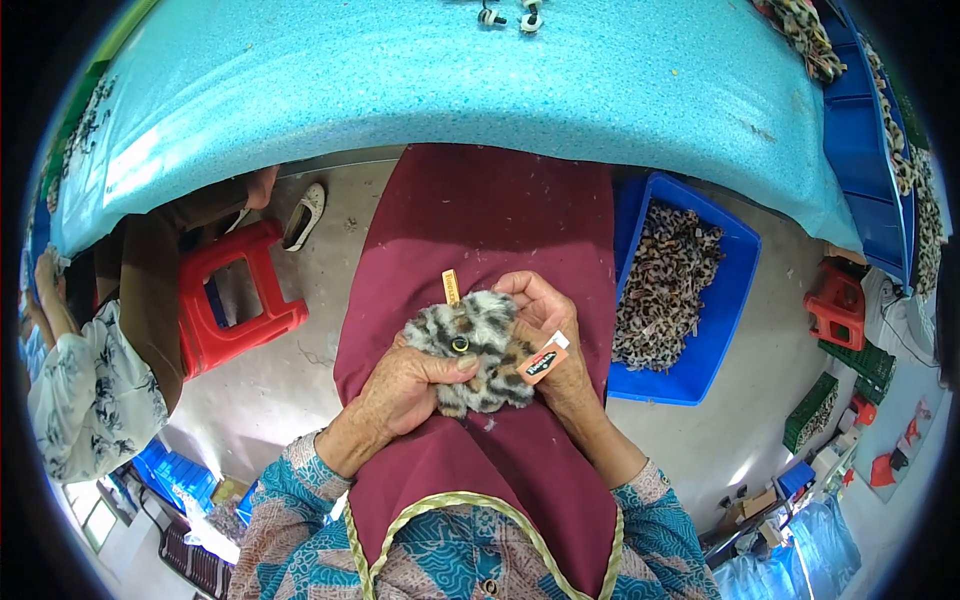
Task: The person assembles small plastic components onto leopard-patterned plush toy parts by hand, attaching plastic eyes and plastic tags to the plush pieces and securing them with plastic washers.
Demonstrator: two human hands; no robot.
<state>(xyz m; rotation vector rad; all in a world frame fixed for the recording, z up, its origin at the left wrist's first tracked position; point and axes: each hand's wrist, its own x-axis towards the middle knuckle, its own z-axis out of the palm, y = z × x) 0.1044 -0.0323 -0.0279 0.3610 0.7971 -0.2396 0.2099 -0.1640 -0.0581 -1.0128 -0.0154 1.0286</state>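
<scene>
A small spotted plush toy (490, 310), grey, black and tan, rests above my lap with its yellow-ringed eye showing. Wrapped round its left side is my left hand (400, 385), closed, the thumb pressing into the fur below the eye. My right hand (550, 315) is closed at the toy's upper right, its bent fingertips against the fur and partly hidden. An orange card tag (544, 360) hangs in front of my right wrist. From the toy's top sticks up a narrow tan label (451, 287). Under it spreads my maroon apron (480, 220).
A turquoise-covered table (480, 90) curves across the front. Right of my lap, a blue bin (690, 388) holds many spotted plush pieces (665, 290). On the left stand a red stool (240, 345) and a seated person (95, 400). Blue trays (860, 150) line the right side.
</scene>
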